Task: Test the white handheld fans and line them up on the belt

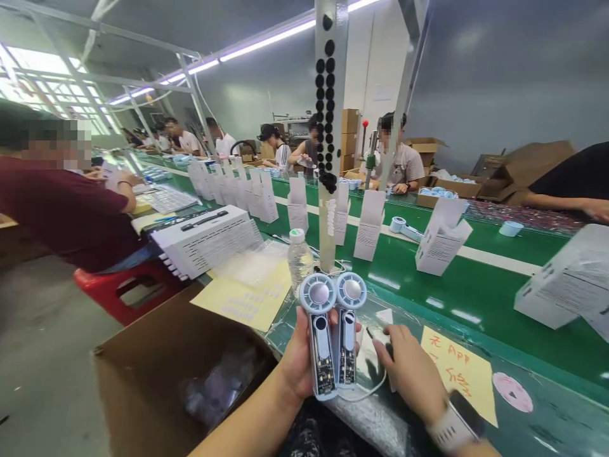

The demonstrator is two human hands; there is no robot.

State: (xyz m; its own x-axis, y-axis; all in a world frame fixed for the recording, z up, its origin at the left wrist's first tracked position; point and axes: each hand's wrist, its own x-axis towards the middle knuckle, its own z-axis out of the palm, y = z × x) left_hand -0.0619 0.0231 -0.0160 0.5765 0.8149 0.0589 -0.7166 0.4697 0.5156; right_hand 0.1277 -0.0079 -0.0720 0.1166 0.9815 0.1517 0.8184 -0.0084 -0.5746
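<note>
My left hand [297,362] is closed around two small handheld fans [333,330], held upright side by side, round heads up and circuit boards showing in their open handles. Just to their right my right hand [409,368], with a watch on the wrist, rests on the green bench with its fingers curled over something small that I cannot make out. A thin white cable [366,391] loops below the fans. A clear water bottle [299,257] stands just behind them.
An open cardboard box [157,368] holding bagged parts sits at my lower left. Yellow sheets [247,298] and a yellow note [461,368] lie on the bench. White cartons [440,238] stand along the green conveyor [476,279]. Several people work on both sides.
</note>
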